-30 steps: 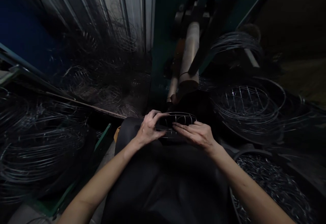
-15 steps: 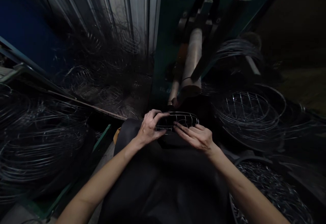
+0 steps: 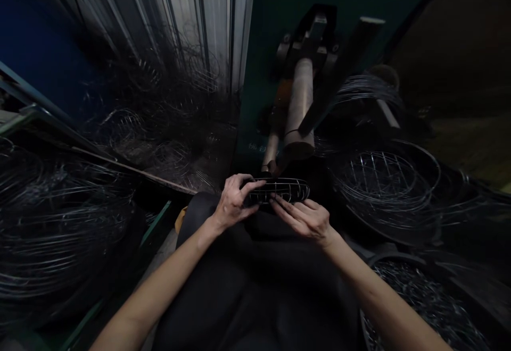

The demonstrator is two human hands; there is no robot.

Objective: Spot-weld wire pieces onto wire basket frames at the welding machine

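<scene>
Between my two hands is a round wire basket frame (image 3: 293,189), with thin rings joined by short cross wires. My left hand (image 3: 235,199) grips its left side, thumb below and fingers over the upper ring. From the right, my right hand (image 3: 305,217) touches the lower front edge with its fingertips; whether a small piece lies between those fingers I cannot make out. Just beyond the wire frame are the pale metal cylinder (image 3: 301,101) and a thinner rod (image 3: 271,146) of the green machine (image 3: 255,117).
Heaped wire rings (image 3: 48,255) fill the left side beside a green metal edge (image 3: 155,223). On the right lie more wire rings and a grid (image 3: 383,175), above a tub (image 3: 373,260) of small metal pieces. A dark bar (image 3: 343,74) slants over the cylinder.
The view has shifted slightly, so the machine sits lower in the picture. The wire frame has turned a little between my hands, its right end now showing more rounded. Both hands keep their places.
</scene>
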